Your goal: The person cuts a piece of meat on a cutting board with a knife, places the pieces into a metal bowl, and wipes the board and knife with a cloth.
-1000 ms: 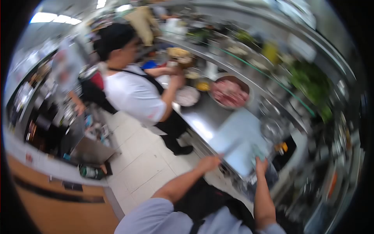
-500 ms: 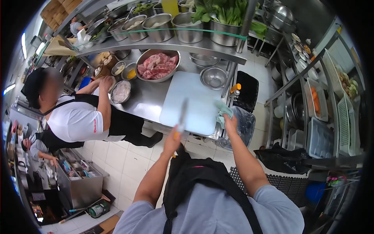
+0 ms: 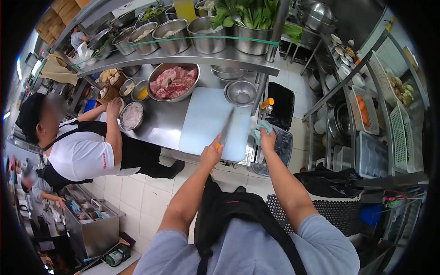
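My left hand (image 3: 211, 154) is closed around the yellow handle of a knife (image 3: 228, 122). The long blade points away from me, over the right part of a pale blue cutting board (image 3: 200, 120). In my right hand (image 3: 268, 140) is a bunched light-green cloth (image 3: 260, 130), held at the counter's right edge, just off the board. At the board's far right corner sits a metal bowl (image 3: 241, 93). Left of the board's far end, a large steel bowl (image 3: 197, 81) holds raw red meat (image 3: 173, 83).
A co-worker (image 3: 82, 146) stands left, hands near a bowl of pale food (image 3: 131, 116). Above the counter runs a shelf (image 3: 183, 58) with steel pots and leafy greens (image 3: 250, 13). An orange-topped tap (image 3: 267, 104) and black bin (image 3: 280, 105) are right; crates fill a rack (image 3: 362, 117).
The knife has shifted slightly right and farther over the board, its blade tilting more to the right. My right hand still holds the cloth near the counter edge. The whole view has shifted a little.
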`<action>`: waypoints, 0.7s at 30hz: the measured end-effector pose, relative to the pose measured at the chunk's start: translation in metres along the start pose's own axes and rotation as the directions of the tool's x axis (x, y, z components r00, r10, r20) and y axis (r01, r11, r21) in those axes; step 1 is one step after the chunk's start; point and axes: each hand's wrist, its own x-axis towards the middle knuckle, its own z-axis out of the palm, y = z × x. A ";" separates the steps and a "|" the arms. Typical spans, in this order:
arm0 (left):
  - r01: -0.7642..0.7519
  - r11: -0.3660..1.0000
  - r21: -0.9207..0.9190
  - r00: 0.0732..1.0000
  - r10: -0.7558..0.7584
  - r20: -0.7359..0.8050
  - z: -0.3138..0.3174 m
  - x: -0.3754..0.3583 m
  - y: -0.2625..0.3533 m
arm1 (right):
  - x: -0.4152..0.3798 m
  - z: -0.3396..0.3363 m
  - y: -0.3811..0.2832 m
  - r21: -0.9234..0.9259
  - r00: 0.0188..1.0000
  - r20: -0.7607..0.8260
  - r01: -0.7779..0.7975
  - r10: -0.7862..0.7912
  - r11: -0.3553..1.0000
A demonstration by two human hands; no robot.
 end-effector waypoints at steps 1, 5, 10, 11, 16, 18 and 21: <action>-0.080 0.996 0.032 0.994 0.078 0.075 -0.003 0.000 0.000 | -0.002 -0.001 -0.003 -0.004 1.000 0.000 0.000 0.000 1.000; -0.181 0.971 0.158 0.930 0.117 0.347 -0.037 -0.029 0.007 | 0.007 -0.001 0.000 -0.104 0.998 -0.042 0.031 -0.036 0.994; 0.202 0.974 -0.104 0.966 -0.216 -0.142 -0.068 -0.068 -0.047 | 0.018 -0.021 0.014 -0.042 0.998 0.037 0.043 -0.042 0.998; 0.204 0.974 -0.101 0.967 -0.216 -0.137 -0.053 -0.069 -0.059 | 0.018 -0.022 0.016 -0.042 0.999 0.035 0.037 -0.036 0.998; 0.122 0.993 -0.007 0.992 -0.122 0.022 0.020 -0.066 -0.011 | 0.007 -0.019 0.009 -0.033 0.997 0.039 -0.060 0.061 0.998; -0.008 0.987 0.162 0.949 -0.043 0.313 0.019 -0.064 0.031 | 0.011 -0.026 0.018 0.147 0.988 0.035 -0.154 0.150 0.977; -0.010 0.984 0.180 0.898 -0.070 0.435 -0.008 -0.065 0.085 | -0.003 -0.065 0.005 0.475 0.906 0.176 -0.420 0.385 0.773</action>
